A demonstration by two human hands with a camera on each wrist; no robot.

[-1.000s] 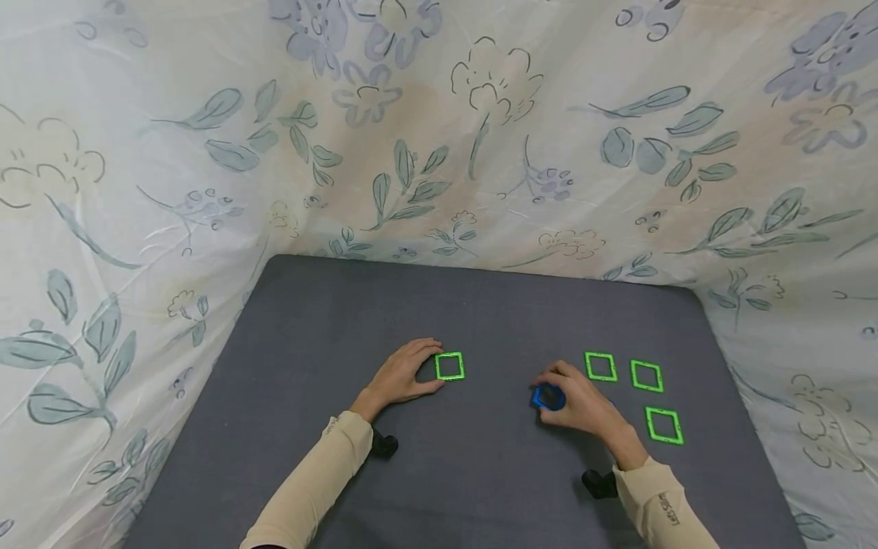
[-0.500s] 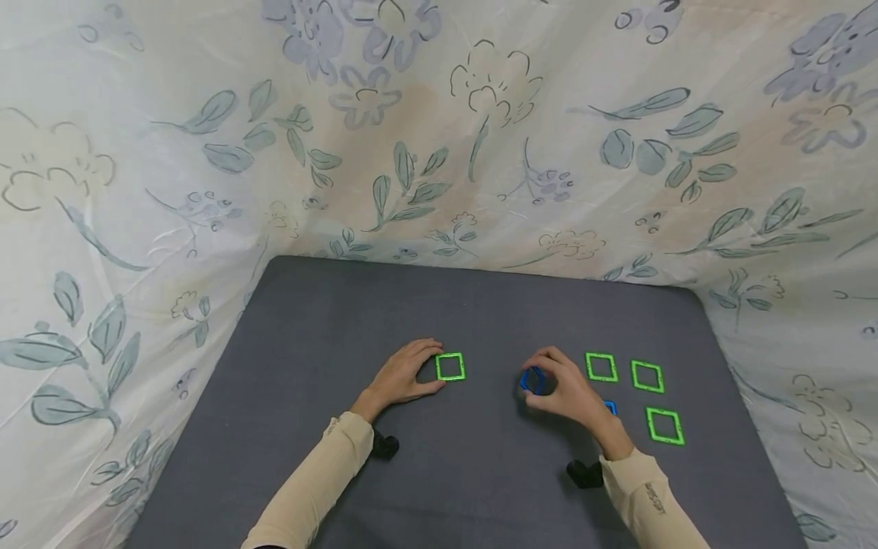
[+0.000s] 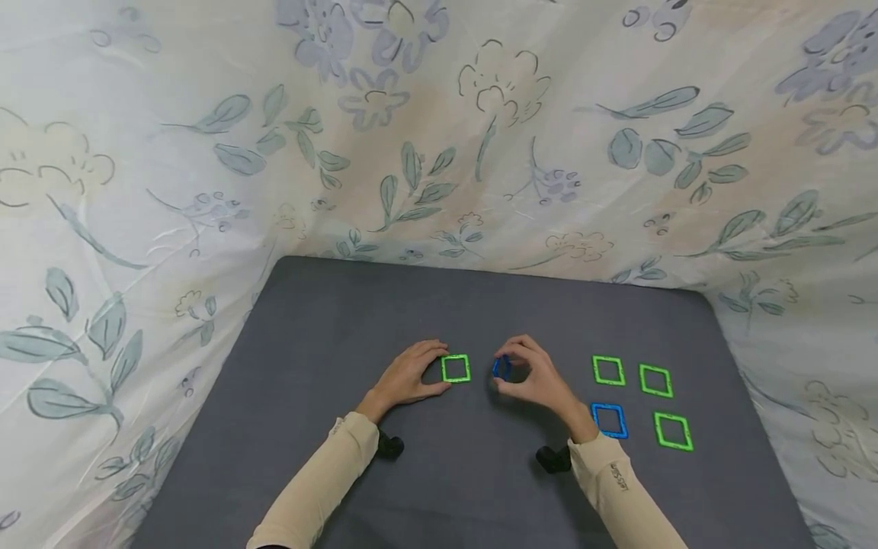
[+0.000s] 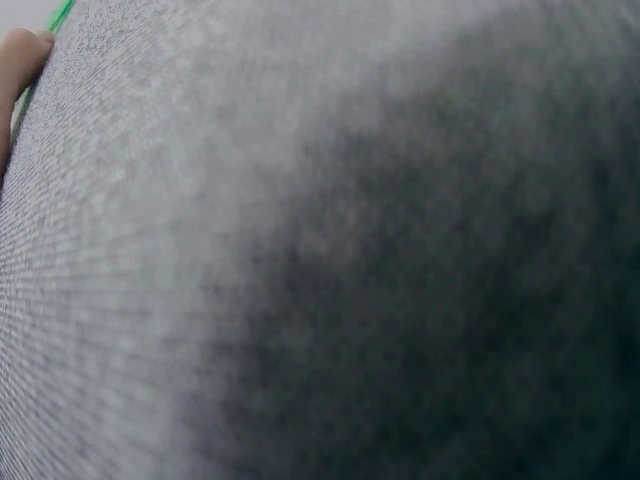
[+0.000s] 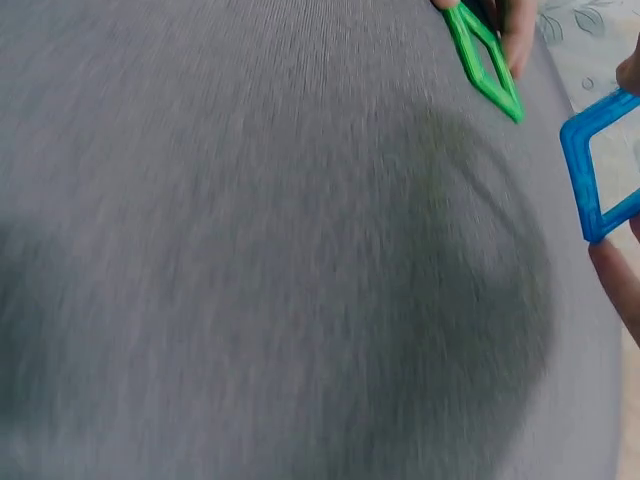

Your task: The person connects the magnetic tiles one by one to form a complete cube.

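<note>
The blue frame is pinched between thumb and fingertips of the right hand, tilted above the middle of the table. It has just shifted left; the pieces are now near each other but unjoined. The left hand pinches the green square at its left corners. Right: one blue square, three loose green squares.

A gray table has rounded back corners. Behind it and at both sides hangs a pale cloth with purple flowers and green leaves (it has little wrinkles). The cloth looks brighter on the left side.
</note>
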